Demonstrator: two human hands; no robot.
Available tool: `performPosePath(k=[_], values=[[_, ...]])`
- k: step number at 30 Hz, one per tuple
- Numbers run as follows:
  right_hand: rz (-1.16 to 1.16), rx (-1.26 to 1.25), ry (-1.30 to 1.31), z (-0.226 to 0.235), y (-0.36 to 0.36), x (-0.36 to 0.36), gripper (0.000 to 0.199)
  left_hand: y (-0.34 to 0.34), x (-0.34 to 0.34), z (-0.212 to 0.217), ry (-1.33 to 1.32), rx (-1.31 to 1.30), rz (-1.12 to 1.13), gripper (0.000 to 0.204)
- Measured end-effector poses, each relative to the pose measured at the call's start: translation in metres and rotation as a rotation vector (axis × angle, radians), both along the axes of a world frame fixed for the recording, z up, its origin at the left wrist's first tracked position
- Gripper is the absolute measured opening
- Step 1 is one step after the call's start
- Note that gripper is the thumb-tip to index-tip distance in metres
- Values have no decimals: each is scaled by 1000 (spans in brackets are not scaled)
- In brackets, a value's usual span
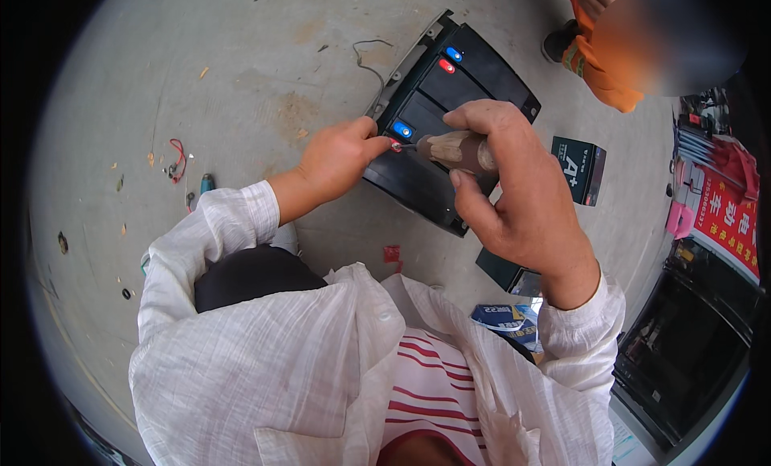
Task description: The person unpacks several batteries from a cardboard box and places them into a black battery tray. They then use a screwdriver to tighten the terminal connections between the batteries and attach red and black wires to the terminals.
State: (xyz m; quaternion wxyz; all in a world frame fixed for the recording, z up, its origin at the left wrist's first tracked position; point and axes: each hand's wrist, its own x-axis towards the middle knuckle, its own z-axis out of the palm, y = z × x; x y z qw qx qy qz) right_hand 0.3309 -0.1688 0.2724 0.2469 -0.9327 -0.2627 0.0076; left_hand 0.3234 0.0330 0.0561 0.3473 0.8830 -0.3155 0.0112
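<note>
A black battery pack [470,88] lies at an angle on the floor, with blue and red terminals on its top. My right hand [526,185] is wrapped round the worn brown handle of a screwdriver [458,151]. The tool's thin metal shaft points left, its tip at the nearer red terminal [395,145]. Beside that tip, my left hand [341,157] is closed, thumb and finger pressed together at the terminal; what they pinch is hidden. Next to them sits a blue terminal [401,129]. A grey wire [377,76] runs along the pack's left edge toward my left hand.
A person in orange [602,60] crouches at the upper right. Dark boxes [578,170] stand right of the pack. A red wire [177,157] and a teal-handled tool [207,182] lie at left. A blue packet [506,321] is near my right arm.
</note>
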Motion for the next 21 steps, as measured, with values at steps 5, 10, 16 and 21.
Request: performPosePath(k=[5,10,16,21], values=[[-41,-201,17,0,-9,-1,35,-1,-1,-2,-23,-19,14,27],[-6,-25,-8,-4,-5,1,37,-2,0,-2,-14,-38,21,29],[-64,-180,-37,1,-8,2,35,-4,2,-3,18,-61,65,18],[11,-140,5,0,-8,0,35,-3,2,-5,24,-63,68,16]])
